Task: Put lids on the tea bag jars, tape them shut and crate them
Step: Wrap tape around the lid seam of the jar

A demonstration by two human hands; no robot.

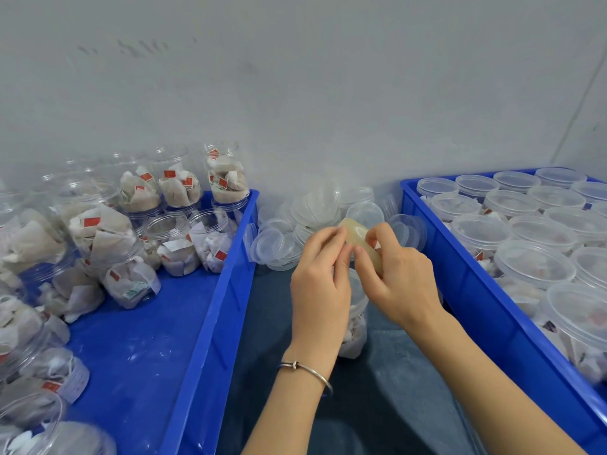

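The single head-worn camera looked forward and down, close above the grip, toward the wall (295,77) beyond it.

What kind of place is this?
Probably a small tea packing room: a blue crate of open tea bag jars, a second crate of lidded jars, and a pile of spare lids between them.

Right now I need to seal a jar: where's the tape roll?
The tape roll is at centre of the head view, gripped by both hands, just in front of the loose lids between the two blue crates.
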